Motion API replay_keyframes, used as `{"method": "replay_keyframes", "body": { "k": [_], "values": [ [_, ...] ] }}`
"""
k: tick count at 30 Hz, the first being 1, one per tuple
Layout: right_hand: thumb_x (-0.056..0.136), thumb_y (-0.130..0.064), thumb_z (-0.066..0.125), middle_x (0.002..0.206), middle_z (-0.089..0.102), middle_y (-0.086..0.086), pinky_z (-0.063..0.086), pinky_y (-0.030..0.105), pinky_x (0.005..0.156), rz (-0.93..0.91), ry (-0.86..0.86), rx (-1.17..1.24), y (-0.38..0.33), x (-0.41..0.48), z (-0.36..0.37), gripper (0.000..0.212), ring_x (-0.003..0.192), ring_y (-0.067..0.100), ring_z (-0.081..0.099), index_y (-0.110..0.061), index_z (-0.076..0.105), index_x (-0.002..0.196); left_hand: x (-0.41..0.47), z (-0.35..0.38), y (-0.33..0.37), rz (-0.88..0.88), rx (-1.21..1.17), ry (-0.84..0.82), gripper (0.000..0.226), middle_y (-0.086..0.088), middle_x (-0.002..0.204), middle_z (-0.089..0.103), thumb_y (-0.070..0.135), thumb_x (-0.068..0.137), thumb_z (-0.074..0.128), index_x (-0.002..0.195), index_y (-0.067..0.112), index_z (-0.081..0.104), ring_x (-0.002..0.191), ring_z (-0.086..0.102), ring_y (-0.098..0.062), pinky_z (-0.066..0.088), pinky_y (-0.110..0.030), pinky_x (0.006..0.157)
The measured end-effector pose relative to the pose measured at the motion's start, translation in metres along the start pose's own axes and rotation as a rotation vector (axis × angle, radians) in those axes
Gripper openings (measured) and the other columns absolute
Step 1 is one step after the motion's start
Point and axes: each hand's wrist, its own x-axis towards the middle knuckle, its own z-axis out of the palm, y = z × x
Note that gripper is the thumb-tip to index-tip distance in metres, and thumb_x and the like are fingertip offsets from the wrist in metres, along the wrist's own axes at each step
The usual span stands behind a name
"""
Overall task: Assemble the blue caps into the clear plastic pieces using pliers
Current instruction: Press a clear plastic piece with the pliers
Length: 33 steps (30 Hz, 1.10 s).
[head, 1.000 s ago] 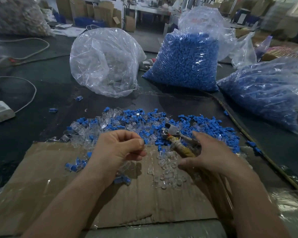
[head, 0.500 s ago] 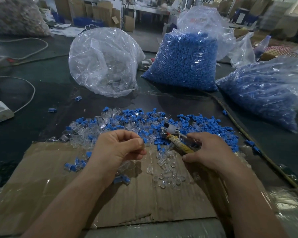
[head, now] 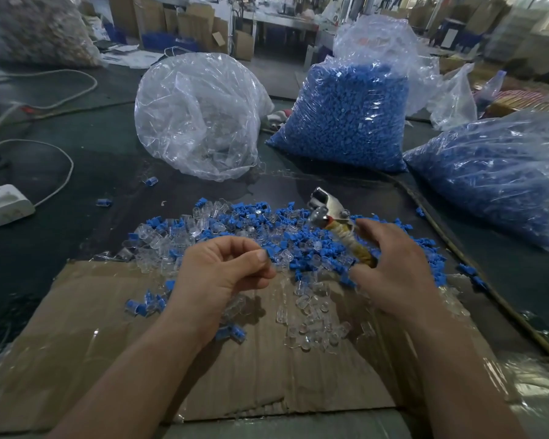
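Since the clear piece (head: 284,259) pinched in the left hand (head: 222,274) looks light, hard and slick, I'd hold its sides, while the right hand (head: 393,267) grips the pliers (head: 338,221) by the wrapped handle.

Dark table top (head: 108,147). Under left hand (head: 222,274) and right hand (head: 393,267): flattened cardboard sheet (head: 108,343), tape-glossed. Just beyond fingertips: mixed heap of blue caps (head: 301,251) and clear plastic pieces (head: 184,229); more clear ones on cardboard between hands. Far beyond left hand: clear bag (head: 200,115). Beyond right hand: upright bag of caps (head: 346,115), slumped bag of caps (head: 495,172). Well left of left hand: white power block (head: 5,204), white cable (head: 64,163).
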Motion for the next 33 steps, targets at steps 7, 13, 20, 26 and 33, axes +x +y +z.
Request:
{"method": "replay_keyframes", "body": {
  "k": [7,13,20,26,33],
  "values": [
    [0.071,-0.002,0.071,0.094,0.060,0.001,0.034,0.029,0.076,-0.147,0.132,-0.013,-0.011,-0.006,-0.001,0.036,0.089,0.020,0.053,-0.010,0.064,0.105,-0.001,0.003,-0.002,0.074,-0.053,0.038,0.016,-0.008,0.066,0.069,0.012,0.061,0.065,0.074,0.004,0.062,0.062,0.068,-0.020,0.053,-0.019,0.054],
    [0.075,-0.013,0.071,0.072,0.056,-0.010,0.030,0.025,0.058,-0.191,0.136,-0.008,-0.027,-0.011,0.000,0.020,0.061,0.014,0.048,-0.017,0.065,0.093,-0.003,0.004,0.000,0.165,-0.024,0.062,0.013,-0.008,0.067,0.069,0.013,0.064,0.063,0.075,0.006,0.062,0.064,0.068,-0.018,0.053,-0.019,0.057],
    [0.085,-0.025,0.061,0.104,0.043,-0.015,0.036,0.023,0.064,-0.188,-0.034,0.053,-0.031,-0.015,0.001,0.047,0.076,0.005,0.045,-0.024,0.045,0.129,-0.005,0.006,0.000,0.233,-0.002,0.100,0.012,-0.006,0.068,0.070,0.016,0.064,0.062,0.075,0.010,0.063,0.064,0.069,-0.016,0.053,-0.018,0.057],
    [0.088,-0.028,0.056,0.133,0.033,-0.010,0.039,0.025,0.090,-0.222,-0.180,-0.002,-0.031,-0.015,0.002,0.066,0.104,0.006,0.042,-0.028,0.021,0.144,-0.004,0.009,0.000,0.280,0.005,0.149,0.012,-0.002,0.065,0.069,0.016,0.064,0.062,0.075,0.011,0.062,0.063,0.068,-0.013,0.052,-0.017,0.055],
    [0.089,-0.030,0.057,0.141,0.031,-0.010,0.035,0.025,0.095,-0.244,-0.193,-0.005,-0.031,-0.015,0.006,0.070,0.114,0.009,0.042,-0.027,0.016,0.146,-0.006,0.011,0.002,0.301,0.062,0.147,0.006,0.000,0.066,0.070,0.007,0.071,0.061,0.076,0.009,0.062,0.061,0.066,-0.009,0.052,-0.016,0.056]
  ]
}}
